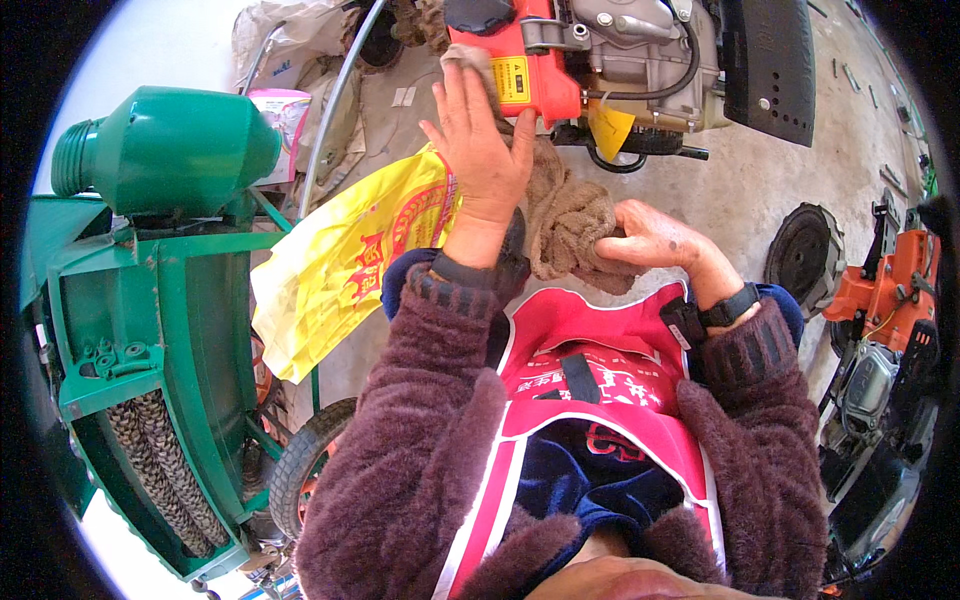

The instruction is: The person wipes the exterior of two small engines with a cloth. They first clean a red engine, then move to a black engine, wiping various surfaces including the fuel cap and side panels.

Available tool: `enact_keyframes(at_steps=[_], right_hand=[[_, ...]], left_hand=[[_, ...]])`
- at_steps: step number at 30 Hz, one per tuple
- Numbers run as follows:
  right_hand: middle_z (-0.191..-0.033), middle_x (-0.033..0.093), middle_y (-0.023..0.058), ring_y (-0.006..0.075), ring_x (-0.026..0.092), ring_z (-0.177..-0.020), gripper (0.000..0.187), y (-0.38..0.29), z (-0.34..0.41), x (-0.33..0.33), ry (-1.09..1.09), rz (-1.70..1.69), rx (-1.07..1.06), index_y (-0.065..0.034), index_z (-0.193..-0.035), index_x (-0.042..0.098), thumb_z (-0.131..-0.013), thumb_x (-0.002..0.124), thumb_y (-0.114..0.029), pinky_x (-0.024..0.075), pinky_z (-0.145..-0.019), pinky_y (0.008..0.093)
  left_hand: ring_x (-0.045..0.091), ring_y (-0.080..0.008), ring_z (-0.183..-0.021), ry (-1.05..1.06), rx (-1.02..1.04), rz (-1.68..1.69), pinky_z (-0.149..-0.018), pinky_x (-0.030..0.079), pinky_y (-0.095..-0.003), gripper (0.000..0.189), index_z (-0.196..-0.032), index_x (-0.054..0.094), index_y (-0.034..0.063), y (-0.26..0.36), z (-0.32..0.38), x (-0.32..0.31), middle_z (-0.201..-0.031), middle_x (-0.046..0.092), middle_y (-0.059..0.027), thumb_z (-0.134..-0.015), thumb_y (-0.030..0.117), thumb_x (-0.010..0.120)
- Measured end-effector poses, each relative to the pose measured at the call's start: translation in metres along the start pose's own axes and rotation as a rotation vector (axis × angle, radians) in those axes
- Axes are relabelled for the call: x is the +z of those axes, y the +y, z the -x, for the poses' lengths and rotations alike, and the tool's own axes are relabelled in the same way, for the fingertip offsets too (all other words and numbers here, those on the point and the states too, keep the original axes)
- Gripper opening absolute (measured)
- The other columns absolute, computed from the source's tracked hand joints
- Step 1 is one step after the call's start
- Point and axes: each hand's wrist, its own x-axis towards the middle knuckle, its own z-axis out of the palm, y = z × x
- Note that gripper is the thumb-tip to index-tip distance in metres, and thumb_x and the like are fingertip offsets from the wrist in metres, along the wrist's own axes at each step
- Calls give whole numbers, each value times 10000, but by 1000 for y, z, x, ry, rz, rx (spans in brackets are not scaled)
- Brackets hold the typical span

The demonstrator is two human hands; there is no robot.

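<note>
My left hand (484, 154) lies with its fingers extended against the left side of a red engine part, likely a fuel tank (491, 64), pressing the end of a brown cloth (577, 217) on it beside a yellow warning label. The cloth hangs down and bunches up to the right. Its bunched part is gripped in my right hand (652, 236), thumb and fingers closed on the fabric. A grey metal engine (652, 52) with a black hose joins the red part on the right, and a yellow tag (611, 129) hangs below it.
A yellow plastic bag (352, 262) lies left of my left forearm. Green machinery (187, 300) with a rounded green housing (180, 150) fills the left side, near a rubber tyre (311, 465). At right are a black wheel (802, 255) and an orange machine (892, 292).
</note>
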Motion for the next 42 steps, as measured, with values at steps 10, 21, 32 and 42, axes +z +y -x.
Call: enact_keyframes(at_steps=[10, 21, 32, 42], right_hand=[[-654, 532, 161, 166, 535, -662, 389, 3, 2, 5, 5, -5, 74, 86, -840, 591, -811, 607, -301, 474, -613, 414], [-660, 545, 153, 155, 531, -659, 375, 0, -3, 2, 3, 47, 24, 76, -870, 597, -826, 611, -297, 473, -608, 396], [-658, 540, 131, 150, 515, -651, 332, 2, -4, -1, -24, 65, 33, 52, -847, 601, -826, 601, -279, 469, -601, 387], [-685, 570, 135, 170, 527, -671, 331, 8, 5, 0, 23, -21, -81, 50, -869, 597, -817, 592, -277, 477, -638, 392]], left_hand=[[344, -472, -1417, 34, 208, 107, -1165, 307, -511, 698, -1428, 466, -19, -9, 0, 0, -1530, 409, -214, -826, 173, 765], [552, -361, -1262, 95, 305, 181, -1111, 385, -500, 400, -1175, 667, -7, 9, -3, -7, -1280, 640, -148, -775, 10, 669], [619, -308, -1035, 238, 107, 440, -1008, 440, -409, 278, -1149, 638, 24, 11, -14, 3, -1036, 669, -115, -873, 7, 669], [494, -365, -1260, 98, -294, 578, -1098, 370, -413, 687, -1403, 442, -39, 4, -14, 11, -1356, 505, -234, -873, 264, 756]])
